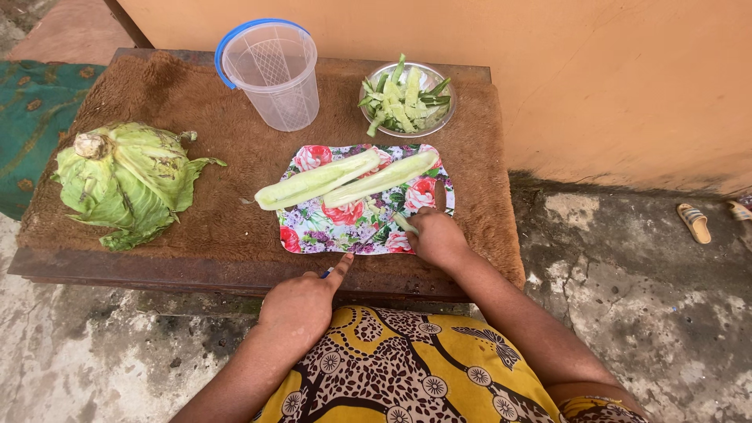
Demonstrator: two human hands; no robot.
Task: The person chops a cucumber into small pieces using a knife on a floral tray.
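Gripping a knife point(356, 249), the left hand point(301, 305) cuts near the right hand point(437, 237) pinning a cucumber piece point(405, 224); fingertips risk a nick.

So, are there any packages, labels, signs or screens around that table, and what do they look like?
None in view: no packages, labels, signs or screens.
Nearest thing: a clear plastic container, at the table's far edge; a tapered tub with a blue rim, unlabelled.
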